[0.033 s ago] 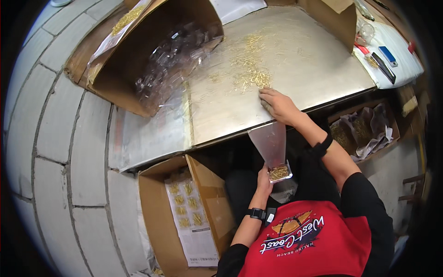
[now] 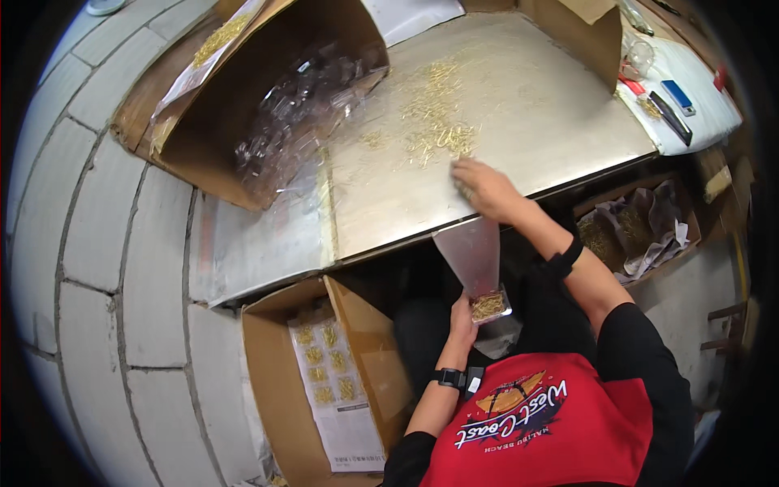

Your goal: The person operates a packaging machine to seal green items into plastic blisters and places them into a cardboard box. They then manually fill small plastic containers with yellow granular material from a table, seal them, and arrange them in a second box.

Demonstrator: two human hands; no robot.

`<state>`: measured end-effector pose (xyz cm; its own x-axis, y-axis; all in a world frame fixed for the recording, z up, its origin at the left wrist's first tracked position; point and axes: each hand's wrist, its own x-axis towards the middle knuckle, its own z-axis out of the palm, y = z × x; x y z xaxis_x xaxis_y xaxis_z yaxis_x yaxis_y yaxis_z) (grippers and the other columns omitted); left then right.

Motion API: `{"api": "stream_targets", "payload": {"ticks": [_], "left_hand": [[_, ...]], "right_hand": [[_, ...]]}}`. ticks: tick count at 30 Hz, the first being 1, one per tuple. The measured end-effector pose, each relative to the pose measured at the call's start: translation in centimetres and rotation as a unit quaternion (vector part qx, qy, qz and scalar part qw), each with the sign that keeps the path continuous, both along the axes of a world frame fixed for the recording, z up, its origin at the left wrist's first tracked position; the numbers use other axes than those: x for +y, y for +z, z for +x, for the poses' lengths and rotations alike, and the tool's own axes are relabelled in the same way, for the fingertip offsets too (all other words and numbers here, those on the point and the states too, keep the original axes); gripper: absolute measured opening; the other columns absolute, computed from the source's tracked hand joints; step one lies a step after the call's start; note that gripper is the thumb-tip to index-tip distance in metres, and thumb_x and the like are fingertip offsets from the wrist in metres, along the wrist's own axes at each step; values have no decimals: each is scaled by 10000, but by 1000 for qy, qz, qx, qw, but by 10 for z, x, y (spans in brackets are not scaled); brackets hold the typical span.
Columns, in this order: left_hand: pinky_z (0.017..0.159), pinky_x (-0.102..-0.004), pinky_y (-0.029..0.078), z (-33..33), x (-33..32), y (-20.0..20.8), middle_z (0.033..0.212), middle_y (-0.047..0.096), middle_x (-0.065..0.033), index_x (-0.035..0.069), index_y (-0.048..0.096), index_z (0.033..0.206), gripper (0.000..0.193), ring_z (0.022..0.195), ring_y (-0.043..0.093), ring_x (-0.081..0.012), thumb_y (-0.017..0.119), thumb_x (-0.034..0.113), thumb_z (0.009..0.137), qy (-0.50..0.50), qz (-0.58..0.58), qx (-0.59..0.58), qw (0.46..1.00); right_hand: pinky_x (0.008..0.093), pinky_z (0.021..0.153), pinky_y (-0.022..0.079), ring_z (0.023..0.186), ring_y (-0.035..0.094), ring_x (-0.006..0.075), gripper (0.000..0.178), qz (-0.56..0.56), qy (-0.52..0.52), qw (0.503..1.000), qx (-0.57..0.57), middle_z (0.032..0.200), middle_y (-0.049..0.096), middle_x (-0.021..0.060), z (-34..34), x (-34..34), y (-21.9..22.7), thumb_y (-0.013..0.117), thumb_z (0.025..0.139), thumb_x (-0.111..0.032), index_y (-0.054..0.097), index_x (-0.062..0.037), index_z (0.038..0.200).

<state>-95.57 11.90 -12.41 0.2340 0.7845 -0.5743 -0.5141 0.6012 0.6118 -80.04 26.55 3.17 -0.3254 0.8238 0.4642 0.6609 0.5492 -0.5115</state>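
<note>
My left hand (image 2: 462,322) is closed around the side of a small clear plastic box (image 2: 505,310) filled with short gold-coloured metal pieces. The box sits under the narrow end of a translucent chute (image 2: 471,256), which hangs from the table's front edge. On the metal tabletop (image 2: 560,122) my right hand (image 2: 492,193) rests near that edge, above the chute's wide end. Its fingers are curled down and slightly blurred; whatever lies beneath them is hidden. Just beyond the fingertips spreads a loose scatter of thin gold pieces (image 2: 438,122).
A tilted cardboard box (image 2: 191,166) of clear plastic boxes (image 2: 296,105) lies at left. Below it, another carton (image 2: 369,357) holds filled clear boxes (image 2: 316,355) on printed paper. A lined box (image 2: 637,231) stands under the right side. A cutter knife (image 2: 671,118) lies on white padding.
My right hand's fingers have drawn back slightly from the gold pieces and curled more. My left hand keeps the small box under the chute. The whole view has shifted slightly.
</note>
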Motion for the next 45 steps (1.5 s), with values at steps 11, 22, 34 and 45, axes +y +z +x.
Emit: {"api": "stream_targets", "payload": {"ticks": [11, 22, 34, 45], "left_hand": [[597, -350, 564, -16, -3, -12, 1012, 618, -140, 2, 491, 1130, 376, 840, 652, -249, 347, 309, 968, -37, 57, -16, 998], [715, -350, 547, -16, -10, -9, 917, 634, -114, -4, 562, 1005, 185, 812, 647, -223, 526, 123, 875, -8, 5, -4, 1000], [810, -363, 525, -9, -2, -45, 1002, 613, -130, -34, 519, 1067, 251, 899, 632, -233, 448, -24, 827, -28, 31, 19, 999], [773, -363, 543, -11, -6, -23, 975, 629, -141, -53, 536, 1057, 244, 871, 640, -243, 526, -51, 814, -21, 9, 69, 997]], "right_hand": [[392, 1032, 320, 1243, 383, 335, 380, -27, -36, 999, 24, 1312, 442, 181, -13, -9, 0, 512, 882, -187, 488, 12, 1205], [405, 990, 374, 1184, 453, 326, 312, 51, -30, 996, -62, 1203, 525, 172, -7, -66, 4, 554, 825, -87, 536, 19, 1118], [363, 921, 438, 1109, 514, 319, 322, 33, -10, 998, 50, 1182, 547, 166, -6, -27, 7, 566, 826, -104, 539, -7, 1131], [481, 1020, 304, 1267, 311, 424, 488, 42, -68, 988, -134, 1358, 347, 235, -95, 42, -14, 486, 872, -320, 438, -42, 1270]]}}
